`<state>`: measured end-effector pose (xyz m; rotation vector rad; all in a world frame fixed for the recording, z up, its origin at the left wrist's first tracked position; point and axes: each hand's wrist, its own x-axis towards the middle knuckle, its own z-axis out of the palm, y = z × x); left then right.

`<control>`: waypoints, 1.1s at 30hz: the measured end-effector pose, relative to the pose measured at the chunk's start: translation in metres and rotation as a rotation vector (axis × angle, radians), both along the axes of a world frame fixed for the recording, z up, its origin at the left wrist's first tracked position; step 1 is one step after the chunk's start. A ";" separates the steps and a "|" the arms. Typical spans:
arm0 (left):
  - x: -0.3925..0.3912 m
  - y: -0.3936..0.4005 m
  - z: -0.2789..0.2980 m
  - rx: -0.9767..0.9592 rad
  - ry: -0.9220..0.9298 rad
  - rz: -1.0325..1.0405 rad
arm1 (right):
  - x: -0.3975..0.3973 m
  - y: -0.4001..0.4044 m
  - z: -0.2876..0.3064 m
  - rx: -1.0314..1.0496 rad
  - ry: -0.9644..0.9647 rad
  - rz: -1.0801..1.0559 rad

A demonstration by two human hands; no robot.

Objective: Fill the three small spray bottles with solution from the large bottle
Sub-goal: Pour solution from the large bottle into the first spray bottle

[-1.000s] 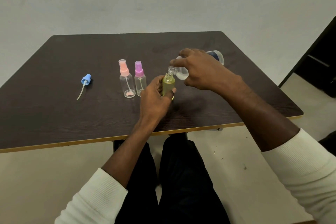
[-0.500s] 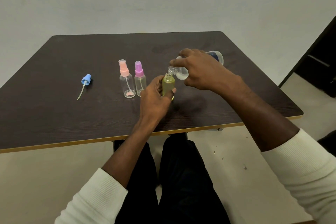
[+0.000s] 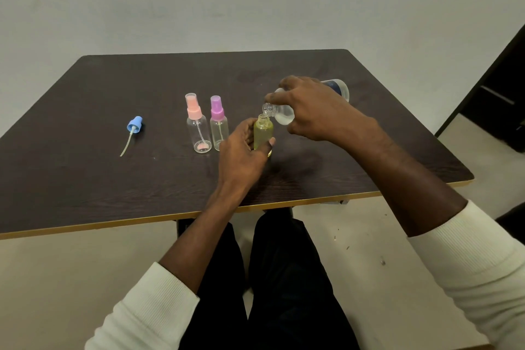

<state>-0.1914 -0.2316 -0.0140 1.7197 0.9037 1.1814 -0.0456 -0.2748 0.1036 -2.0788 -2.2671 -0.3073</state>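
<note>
1. Small open bottle (image 3: pixel 263 133), yellowish, stands at frame centre on the dark table (image 3: pixel 85 179), well back from the near edge, with bare tabletop to the left.
2. Left hand (image 3: pixel 241 152) grips it; right hand (image 3: pixel 315 111) grips the large bottle (image 3: pixel 338 88), tilted, mouth over its neck.
3. Pink-capped bottle (image 3: pixel 197 128) and purple-capped bottle (image 3: pixel 218 125) stand just left; a blue sprayer top (image 3: pixel 133 125) lies farther left.
</note>
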 end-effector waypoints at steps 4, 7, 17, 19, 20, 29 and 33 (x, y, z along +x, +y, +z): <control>0.000 -0.001 0.001 0.014 0.009 0.005 | 0.000 0.000 0.000 0.002 -0.001 -0.002; 0.000 0.000 0.001 0.008 0.007 0.004 | 0.000 0.000 0.001 0.003 0.000 -0.003; 0.000 -0.001 0.001 0.002 0.005 0.006 | 0.000 0.002 -0.003 0.012 -0.001 0.003; -0.001 -0.001 0.001 0.003 0.005 0.002 | 0.001 0.002 -0.004 0.012 0.001 0.003; -0.001 -0.001 0.001 0.003 0.006 0.000 | 0.001 0.002 -0.004 0.013 0.003 0.003; -0.001 0.000 0.000 0.003 -0.002 0.000 | 0.003 0.002 -0.006 0.020 0.034 0.000; -0.001 0.000 0.000 -0.018 -0.015 -0.010 | 0.008 0.005 -0.012 0.017 0.120 -0.001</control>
